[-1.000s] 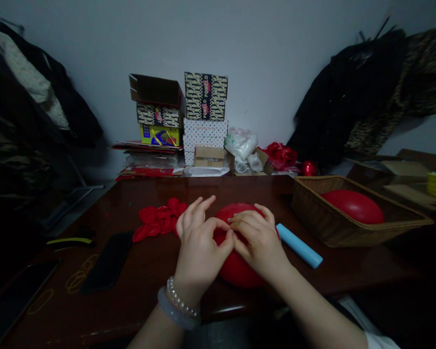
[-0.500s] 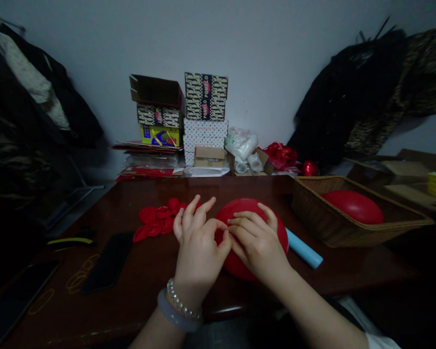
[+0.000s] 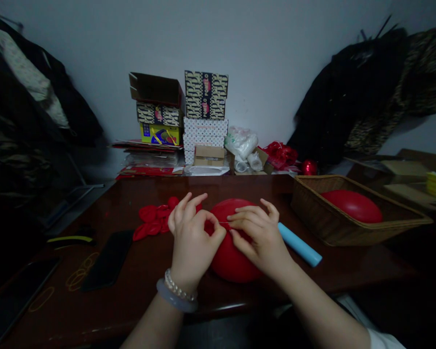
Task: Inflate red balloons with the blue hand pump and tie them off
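A thin pale strand (image 3: 224, 222), which looks like a rubber band, is stretched between my hands over an inflated red balloon (image 3: 236, 261). My left hand (image 3: 194, 237) pinches one end between thumb and index finger, its other fingers raised. At the strand's other end, the fingers of my right hand (image 3: 257, 235) are closed together against the balloon's near side. Whether they also grip the balloon's neck is hidden. Behind my left hand lies a pile of uninflated red balloons (image 3: 152, 220). A light blue tube (image 3: 301, 245) lies to the right of the balloon.
On the right stands a wicker basket (image 3: 334, 237) with another red balloon (image 3: 352, 206) inside. Several loose rubber bands (image 3: 76, 280) and a black phone (image 3: 109, 261) lie on the left of the brown table (image 3: 131, 310). Stacked boxes (image 3: 205, 135) stand along the wall.
My hands have drawn slightly apart, so the thin strand between them now shows. The balloon has shifted a little to the left.
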Motion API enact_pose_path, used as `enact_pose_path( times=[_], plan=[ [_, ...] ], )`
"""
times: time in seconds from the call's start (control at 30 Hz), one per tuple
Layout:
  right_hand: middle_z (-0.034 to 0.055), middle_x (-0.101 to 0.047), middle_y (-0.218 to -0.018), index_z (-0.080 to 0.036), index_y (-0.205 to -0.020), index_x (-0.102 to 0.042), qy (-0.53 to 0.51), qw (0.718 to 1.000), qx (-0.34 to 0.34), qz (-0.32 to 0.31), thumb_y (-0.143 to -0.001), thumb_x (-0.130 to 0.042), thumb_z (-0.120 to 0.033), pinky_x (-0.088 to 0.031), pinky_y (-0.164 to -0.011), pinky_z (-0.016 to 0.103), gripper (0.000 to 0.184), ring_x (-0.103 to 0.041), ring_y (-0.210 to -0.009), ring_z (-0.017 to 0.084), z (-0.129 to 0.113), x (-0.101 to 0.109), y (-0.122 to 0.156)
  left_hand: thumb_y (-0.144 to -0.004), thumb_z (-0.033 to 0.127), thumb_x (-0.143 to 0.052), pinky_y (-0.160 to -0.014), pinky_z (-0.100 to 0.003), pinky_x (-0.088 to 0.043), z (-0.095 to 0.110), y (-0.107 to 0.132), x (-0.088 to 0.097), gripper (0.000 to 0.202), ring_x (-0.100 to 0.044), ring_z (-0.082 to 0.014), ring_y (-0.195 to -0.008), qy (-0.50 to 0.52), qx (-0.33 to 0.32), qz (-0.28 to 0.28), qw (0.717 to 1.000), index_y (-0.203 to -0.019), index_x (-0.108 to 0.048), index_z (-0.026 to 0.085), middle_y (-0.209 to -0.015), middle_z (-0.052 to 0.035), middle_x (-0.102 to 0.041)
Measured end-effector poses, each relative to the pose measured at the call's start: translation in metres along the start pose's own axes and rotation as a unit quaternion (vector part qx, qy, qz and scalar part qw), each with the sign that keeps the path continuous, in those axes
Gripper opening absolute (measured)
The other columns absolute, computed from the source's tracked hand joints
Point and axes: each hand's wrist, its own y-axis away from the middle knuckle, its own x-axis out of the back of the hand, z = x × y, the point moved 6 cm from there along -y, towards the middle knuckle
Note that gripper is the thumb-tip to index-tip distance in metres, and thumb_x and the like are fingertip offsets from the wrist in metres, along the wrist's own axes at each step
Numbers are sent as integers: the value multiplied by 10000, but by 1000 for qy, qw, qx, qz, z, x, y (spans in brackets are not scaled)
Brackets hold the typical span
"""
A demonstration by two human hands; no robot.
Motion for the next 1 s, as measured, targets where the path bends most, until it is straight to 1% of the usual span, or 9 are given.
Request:
enact_pose_path(
  times=[0.17,0.23,0.33,0.4,0.5,0.63,0.8,0.9,1.0],
  plan=[
    [-3,-713,-981,-279,-932,-654,-43,999,-30,5,-851,-576,-237,-225,-1078,489,120,-614,-1017,186,17,3,3,-678,128,-655,-1047,-579,-222,-12,-3,0,125,-372,-343,-1290,20,23,7,1000,-650,-594,233,-1265,-39,-585],
    [-2,-713,-981,-278,-932,-658,-49,998,-40,4,-851,-578,-245,-237,-1070,491,118,-611,-1036,194,21,3,3,-686,133,-644,-1053,-567,-232,-13,-3,-1,113,-381,-333,-1287,40,31,-6,999,-652,-597,230,-1264,-37,-584],
    [2,-716,-989,-281,-932,-658,-50,998,-43,2,-868,-569,-253,-238,-1066,503,113,-610,-1040,199,22,3,2,-717,146,-625,-1065,-529,-258,-3,-2,-4,88,-388,-306,-1294,82,14,-42,996,-691,-613,230,-1288,-34,-567],
    [4,-715,-1016,-280,-930,-654,-39,998,-37,10,-877,-562,-242,-233,-1071,505,113,-606,-1044,198,19,5,0,-735,153,-622,-1073,-514,-258,6,-1,-5,84,-388,-297,-1299,92,-3,-46,995,-717,-623,235,-1287,-34,-568],
    [3,-709,-1045,-277,-929,-650,-15,999,-26,31,-877,-568,-232,-240,-1072,502,107,-593,-1069,204,13,11,-3,-760,166,-622,-1071,-509,-262,12,2,-6,106,-413,-290,-1283,89,-4,-35,995,-825,-649,245,-1291,-44,-567],
    [13,-706,-1022,-267,-907,-637,-18,998,-33,46,-885,-555,-226,-271,-1055,497,94,-596,-1040,205,8,14,-6,-777,169,-627,-1064,-485,-292,15,4,-10,276,-498,-260,-1208,119,-17,-54,991,-1037,-643,260,-1266,-54,-588],
    [23,-676,-977,-248,-862,-627,-50,996,-55,54,-876,-556,-211,-365,-964,434,81,-582,-972,194,11,12,-7,-835,207,-614,-1086,-466,-291,15,5,-15,332,-533,-227,-1189,181,-26,-73,980,-1157,-623,286,-1231,-41,-631],
    [30,-651,-944,-234,-843,-629,-45,996,-60,38,-865,-572,-216,-399,-888,397,63,-565,-936,195,11,8,-6,-852,231,-610,-1103,-460,-281,11,5,-19,263,-565,-213,-1153,229,-7,-96,969,-1105,-665,284,-1182,-32,-662],
    [20,-639,-895,-236,-838,-626,-14,999,-43,26,-872,-573,-235,-355,-965,428,62,-564,-915,189,7,5,-5,-862,248,-603,-1033,-410,-388,3,7,-22,157,-616,-199,-1055,285,47,-81,954,-984,-701,239,-1088,-44,-692]
  ],
)
